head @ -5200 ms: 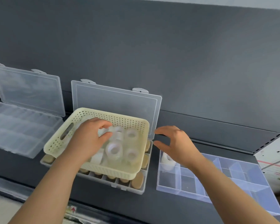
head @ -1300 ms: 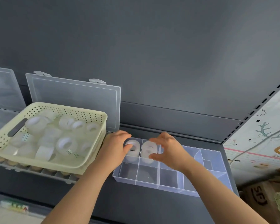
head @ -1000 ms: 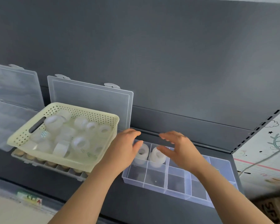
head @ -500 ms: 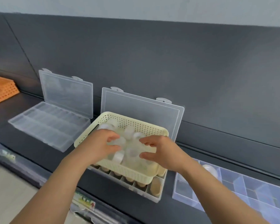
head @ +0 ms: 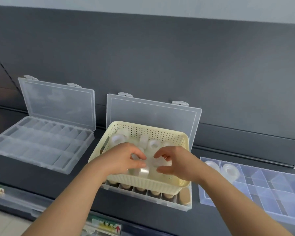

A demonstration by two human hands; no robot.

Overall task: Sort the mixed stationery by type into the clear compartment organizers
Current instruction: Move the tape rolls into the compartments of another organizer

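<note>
Head view showed the left hand (head: 123, 159) and right hand (head: 177, 163), each grip curled round clear tape rolls (head: 144, 171) in the cream basket (head: 143, 182); each roll, I judged, needed lifting clear of the rim before crossing to the right organizer (head: 279, 189).

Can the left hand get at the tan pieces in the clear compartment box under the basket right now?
Probably not for the left hand: the cream perforated plastic basket sits on that clear box, covering all but the front tan pieces.
</note>
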